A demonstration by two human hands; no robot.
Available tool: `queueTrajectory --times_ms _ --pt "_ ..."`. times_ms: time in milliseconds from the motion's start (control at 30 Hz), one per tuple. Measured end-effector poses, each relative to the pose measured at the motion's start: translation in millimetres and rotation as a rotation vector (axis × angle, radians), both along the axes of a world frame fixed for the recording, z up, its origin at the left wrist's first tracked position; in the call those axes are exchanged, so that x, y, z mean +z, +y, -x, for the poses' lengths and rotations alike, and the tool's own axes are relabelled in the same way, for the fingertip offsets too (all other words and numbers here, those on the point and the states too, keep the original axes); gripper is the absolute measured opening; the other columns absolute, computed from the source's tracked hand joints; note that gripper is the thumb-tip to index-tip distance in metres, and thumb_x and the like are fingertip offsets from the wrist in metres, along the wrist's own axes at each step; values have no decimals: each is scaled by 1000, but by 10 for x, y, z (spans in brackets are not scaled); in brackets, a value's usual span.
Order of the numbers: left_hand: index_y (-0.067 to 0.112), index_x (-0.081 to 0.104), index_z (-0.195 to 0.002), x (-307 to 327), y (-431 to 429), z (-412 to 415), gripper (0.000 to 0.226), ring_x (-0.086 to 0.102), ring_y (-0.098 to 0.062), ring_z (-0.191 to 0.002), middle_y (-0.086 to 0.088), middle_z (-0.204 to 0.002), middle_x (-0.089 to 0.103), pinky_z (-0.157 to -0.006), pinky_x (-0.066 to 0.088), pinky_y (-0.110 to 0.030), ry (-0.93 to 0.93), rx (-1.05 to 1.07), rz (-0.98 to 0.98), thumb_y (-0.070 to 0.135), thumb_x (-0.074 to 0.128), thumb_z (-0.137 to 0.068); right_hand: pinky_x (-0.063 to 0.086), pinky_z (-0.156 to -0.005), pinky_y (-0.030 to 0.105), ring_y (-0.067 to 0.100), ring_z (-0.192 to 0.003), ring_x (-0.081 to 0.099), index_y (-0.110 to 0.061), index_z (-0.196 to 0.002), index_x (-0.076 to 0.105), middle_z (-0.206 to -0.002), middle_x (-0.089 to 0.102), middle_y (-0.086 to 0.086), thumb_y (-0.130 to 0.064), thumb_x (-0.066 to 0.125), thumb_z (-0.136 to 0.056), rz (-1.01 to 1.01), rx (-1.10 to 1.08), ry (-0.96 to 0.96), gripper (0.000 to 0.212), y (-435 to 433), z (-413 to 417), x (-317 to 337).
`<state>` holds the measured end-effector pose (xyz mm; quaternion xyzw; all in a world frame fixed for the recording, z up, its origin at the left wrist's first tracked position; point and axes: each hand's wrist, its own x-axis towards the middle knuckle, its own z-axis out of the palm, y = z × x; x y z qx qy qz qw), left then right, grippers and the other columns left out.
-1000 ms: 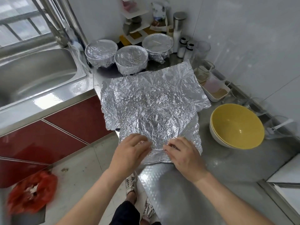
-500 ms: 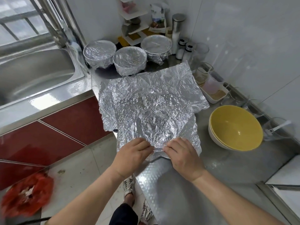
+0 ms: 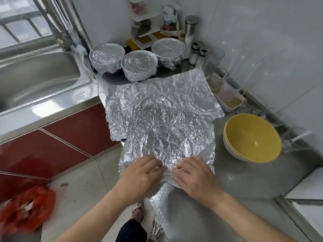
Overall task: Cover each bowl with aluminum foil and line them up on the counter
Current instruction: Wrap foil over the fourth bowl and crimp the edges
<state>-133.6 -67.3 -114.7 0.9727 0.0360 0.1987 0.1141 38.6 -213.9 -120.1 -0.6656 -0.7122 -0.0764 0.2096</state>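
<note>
Step in hand: freeing one crumpled silver aluminium foil sheet (image 3: pixel 166 137) from the pile, probably for the stacked yellow round bowls (image 3: pixel 251 137), which stand uncovered at your right.
Location: the foil lies flat on the steel table (image 3: pixel 244 180) and overhangs its left edge.
Left hand (image 3: pixel 141 173): grip curled, pinching the near edge.
Right hand (image 3: pixel 195 177): fingers laid on that edge; whether it pinches, you cannot tell.
Next: lift gently, since thin foil looks likely to tear.
Three foil-covered bowls (image 3: pixel 139 64): lined up behind the sheet.

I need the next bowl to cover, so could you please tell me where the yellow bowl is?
In the head view, the yellow bowl sits uncovered on the counter at the right, beside the crumpled foil sheet.
</note>
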Motion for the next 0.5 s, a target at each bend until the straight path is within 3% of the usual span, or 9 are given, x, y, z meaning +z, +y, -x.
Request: queueTrajectory --times_ms 167,267,400,500 --pt "15 75 -90 -45 -72 -85 20 60 -19 -76 2 -86 66 -62 52 -30 39 -42 25 27 59 -91 45 -77 34 23 -80 58 -16 -84 67 -84 59 0 -17 64 -91 -11 6 -24 7 3 -28 -109" --pt "15 74 -88 -77 -64 -86 22 60 -18 -77 3 -86 66 -65 52 -29 59 -58 6 25 55 -91 45 -71 34 22 -74 52 -14 -81 66 -76 55 0 -13 67 -88 -36 -11 -20 7 9 19 -173" --pt "11 75 -86 -44 -48 -103 29 63 -20 -80 0 -86 68 -72 53 -31 7 -33 -18 16 47 -92 41 -66 32 21 -67 48 -14 -77 66 -70 52 0 -22 51 -100 -125 -97 -4 28 66 157 -151" --pt "11 76 -89 -17 30 -92 27 62 -19 -85 0 -90 69 -80 51 -30 -10 -13 -14 18 50 -89 43 -64 33 20 -66 49 -15 -76 65 -70 53 -1 -19 59 -95 -132 -142 -5 20 127 236 -116"
